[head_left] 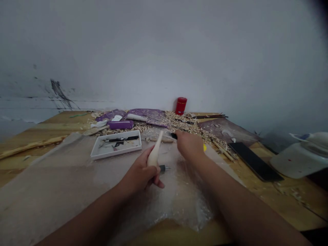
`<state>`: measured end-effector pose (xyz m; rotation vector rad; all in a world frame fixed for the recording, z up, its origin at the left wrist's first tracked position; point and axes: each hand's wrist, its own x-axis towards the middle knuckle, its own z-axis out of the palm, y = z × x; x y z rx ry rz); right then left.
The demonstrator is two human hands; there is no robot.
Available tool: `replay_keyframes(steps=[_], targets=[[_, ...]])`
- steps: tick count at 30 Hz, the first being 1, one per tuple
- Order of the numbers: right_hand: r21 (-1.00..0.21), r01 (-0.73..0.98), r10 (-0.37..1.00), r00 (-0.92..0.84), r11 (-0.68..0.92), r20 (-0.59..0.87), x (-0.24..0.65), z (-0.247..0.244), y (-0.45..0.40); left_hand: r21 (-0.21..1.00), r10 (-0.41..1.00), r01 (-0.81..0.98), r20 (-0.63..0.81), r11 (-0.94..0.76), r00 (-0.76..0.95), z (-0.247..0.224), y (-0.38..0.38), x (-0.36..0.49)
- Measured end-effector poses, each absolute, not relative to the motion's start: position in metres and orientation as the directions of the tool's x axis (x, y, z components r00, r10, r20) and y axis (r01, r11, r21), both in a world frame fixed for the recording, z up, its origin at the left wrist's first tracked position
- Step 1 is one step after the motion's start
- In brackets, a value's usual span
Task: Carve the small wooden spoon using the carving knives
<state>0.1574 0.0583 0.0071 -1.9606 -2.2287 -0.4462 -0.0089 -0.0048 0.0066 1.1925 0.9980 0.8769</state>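
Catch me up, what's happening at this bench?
A person is working bare-handed at a wooden table. Their left hand grips a pale, tapered carved wooden piece, which stands upright. Their right hand closes on a black and yellow object, mostly hidden, perhaps a tool. Both hands are above a clear plastic sheet. Beyond them are a white tray holding dark tools, loose wood shavings and a red canister.
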Motion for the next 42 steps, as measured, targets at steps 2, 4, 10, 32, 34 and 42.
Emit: replay_keyframes(steps=[2, 4, 10, 32, 34, 42], targets=[[0.117, 0.992, 0.941, -0.081, 0.045, 0.328, 0.164, 0.01, 0.061, 0.985, 0.934, -0.046, -0.143, 0.167, 0.326, 0.007, -0.006, -0.009], [0.095, 0.988, 0.935, -0.146, 0.121, 0.322, 0.161, 0.011, 0.055, 0.983, 0.934, -0.047, -0.151, 0.176, 0.325, 0.008, -0.004, -0.01], [0.043, 0.881, 0.86, -0.469, 0.47, 0.202, 0.132, 0.005, 0.028, 0.977, 0.949, -0.099, -0.156, 0.189, 0.274, 0.008, 0.002, -0.011], [0.062, 0.998, 0.964, -0.037, 0.021, 0.264, 0.164, 0.015, 0.063, 0.963, 0.903, -0.148, -0.15, 0.226, 0.402, 0.011, -0.012, -0.005], [0.05, 0.998, 0.958, -0.043, 0.03, 0.283, 0.169, 0.015, 0.063, 0.957, 0.924, -0.197, -0.133, 0.214, 0.358, 0.01, -0.01, -0.005], [0.013, 0.911, 0.888, -0.405, 0.412, 0.216, 0.137, 0.011, 0.033, 0.974, 0.927, -0.113, -0.144, 0.194, 0.347, 0.0, 0.005, -0.011]])
